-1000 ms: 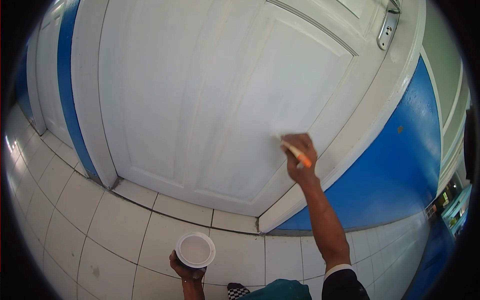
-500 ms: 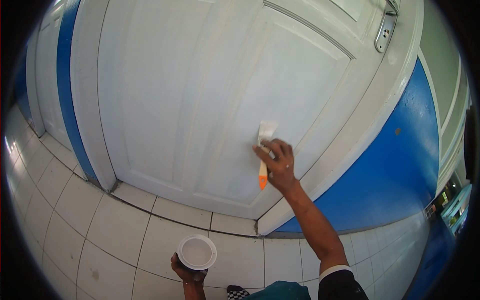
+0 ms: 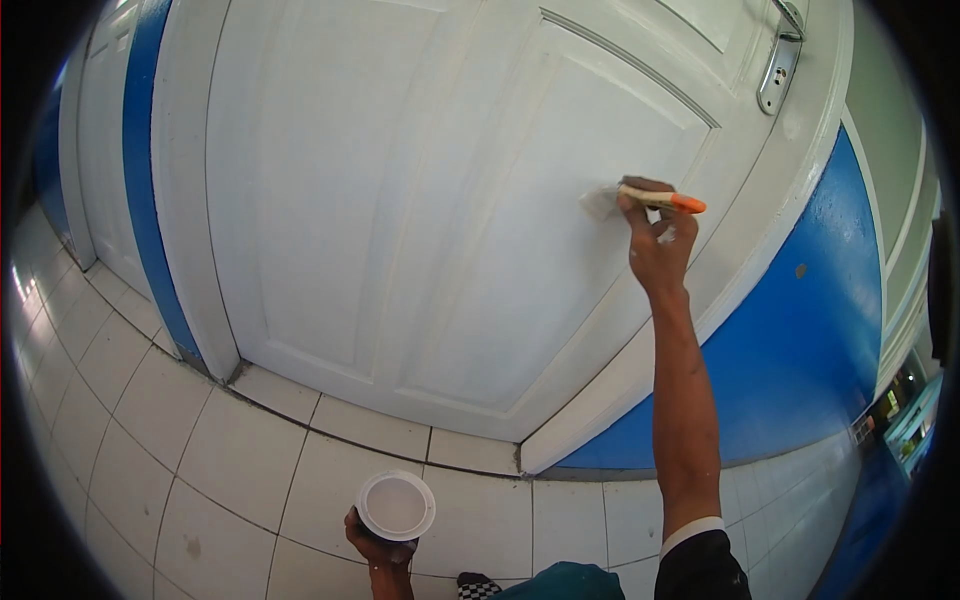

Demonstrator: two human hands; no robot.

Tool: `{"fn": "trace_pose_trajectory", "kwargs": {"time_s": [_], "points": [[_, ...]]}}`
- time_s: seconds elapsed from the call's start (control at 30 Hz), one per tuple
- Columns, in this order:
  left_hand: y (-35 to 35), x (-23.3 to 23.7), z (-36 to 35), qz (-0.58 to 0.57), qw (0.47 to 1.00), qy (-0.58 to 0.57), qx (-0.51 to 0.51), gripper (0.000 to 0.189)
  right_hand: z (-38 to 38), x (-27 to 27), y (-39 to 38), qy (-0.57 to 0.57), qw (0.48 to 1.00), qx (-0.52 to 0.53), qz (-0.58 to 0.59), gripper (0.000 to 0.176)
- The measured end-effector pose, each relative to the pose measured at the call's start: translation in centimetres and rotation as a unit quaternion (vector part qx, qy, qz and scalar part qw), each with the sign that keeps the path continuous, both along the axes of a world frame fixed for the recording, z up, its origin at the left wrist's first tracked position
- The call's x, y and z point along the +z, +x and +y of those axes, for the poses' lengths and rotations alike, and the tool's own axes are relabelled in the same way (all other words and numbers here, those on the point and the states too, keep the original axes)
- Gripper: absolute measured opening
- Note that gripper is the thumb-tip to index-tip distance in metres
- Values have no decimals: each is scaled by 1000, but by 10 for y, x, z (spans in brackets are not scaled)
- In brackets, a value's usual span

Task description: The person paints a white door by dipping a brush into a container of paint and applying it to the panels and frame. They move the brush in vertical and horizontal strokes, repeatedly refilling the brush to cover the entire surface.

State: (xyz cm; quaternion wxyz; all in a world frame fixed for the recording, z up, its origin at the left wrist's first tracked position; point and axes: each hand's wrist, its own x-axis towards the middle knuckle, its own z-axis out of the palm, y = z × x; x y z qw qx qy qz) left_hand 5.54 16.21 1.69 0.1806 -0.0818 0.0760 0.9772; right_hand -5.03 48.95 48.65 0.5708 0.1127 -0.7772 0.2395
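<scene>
My right hand [image 3: 660,240] is closed round the handle of a paintbrush [image 3: 688,203] with an orange end. The brush points left, and its white bristles meet the lower right panel of a white door [image 3: 480,260]. White smears mark the hand. Down by the floor, my left hand [image 3: 375,542] grips a round white tub [image 3: 396,505] from below and the left side. Pale paint shows inside the tub, which is held with its opening up.
A metal door handle plate [image 3: 778,75] sits at the upper right. Blue wall [image 3: 770,330] flanks the white door frame [image 3: 590,420]. White tiles [image 3: 230,470] cover the floor, where a checkered shoe [image 3: 478,587] shows at the bottom edge.
My right hand has moved up and to the right with the paintbrush, which has turned from upright to nearly level. The tub in my left hand has hardly shifted.
</scene>
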Motion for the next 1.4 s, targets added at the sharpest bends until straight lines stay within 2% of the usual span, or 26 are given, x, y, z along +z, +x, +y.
{"fn": "trace_pose_trajectory", "kwargs": {"time_s": [0.03, 0.13, 0.17, 0.3, 0.33, 0.4, 0.47, 0.53, 0.57, 0.6, 0.63, 0.67, 0.77, 0.8, 0.83, 0.9, 0.97, 1.1, 1.17, 1.23, 1.3, 1.4], "points": [[0, 1, 0, -10, 1000, -12, 2, 74, 0, 11, -2, 23, 999, 7, 35, 20], [-2, 8, 3, -35, 999, -23, 6, 74, -3, 21, 3, 257, 949, -103, 150, 25], [-2, 10, 4, -40, 999, -11, 8, 74, -6, 10, 5, 281, 939, -128, 153, 32], [-1, 9, -1, -5, 1000, -19, -3, 73, 0, -98, 22, 313, 940, -125, -52, 58], [-1, 14, -1, -12, 1000, -18, -3, 73, 1, -128, 27, 323, 936, -101, -94, 59], [-1, 27, -1, -25, 1000, -16, 0, 72, -8, -169, 35, 338, 924, -50, -169, 47], [-3, 24, 0, -48, 998, -34, 13, 72, -15, -174, 37, 259, 928, 4, -266, 39], [-3, 18, 1, -46, 998, -38, 12, 72, -14, -143, 22, 239, 951, 10, -196, 36], [-4, 13, -1, -32, 999, -31, 8, 72, -17, -117, 14, 191, 972, 23, -138, 37], [-4, 11, -2, -17, 1000, -25, 2, 72, -11, -84, 5, 203, 974, 19, -103, 38], [-4, 12, -2, -15, 1000, -21, 0, 72, -13, -55, -2, 153, 985, 23, -76, 36], [-4, 13, -1, -12, 1000, -17, -2, 72, -14, -28, -9, 151, 988, 25, -21, 32], [-5, 34, -2, -18, 1000, -16, -4, 72, -34, 32, -14, 233, 965, -65, 100, 33], [-4, 40, -2, -22, 1000, -19, -7, 72, -37, 39, -14, 281, 942, -112, 143, 35], [-4, 37, -1, -30, 999, -21, -6, 73, -38, 37, -14, 301, 938, -110, 136, 39], [-6, 28, 1, -43, 999, -24, -1, 73, -33, 12, -16, 321, 937, -112, 77, 51], [-5, 37, 0, -62, 998, -27, -3, 74, -33, -34, -13, 383, 910, -160, 14, 57], [-5, 24, -4, -18, 1000, -18, -8, 75, -32, -131, -6, 403, 904, -114, -80, 54], [-4, 37, -4, -28, 999, -25, -2, 75, -39, -149, 4, 354, 924, -61, -135, 45], [-6, 41, -7, -21, 1000, -17, 4, 74, -48, -143, 6, 277, 949, -9, -149, 37], [-5, 33, -9, 3, 1000, 5, -3, 74, -49, -119, 6, 197, 967, 22, -160, 31], [-6, 31, -7, -8, 1000, 14, -3, 73, -37, -59, -19, 88, 994, 26, -67, 21]]}}
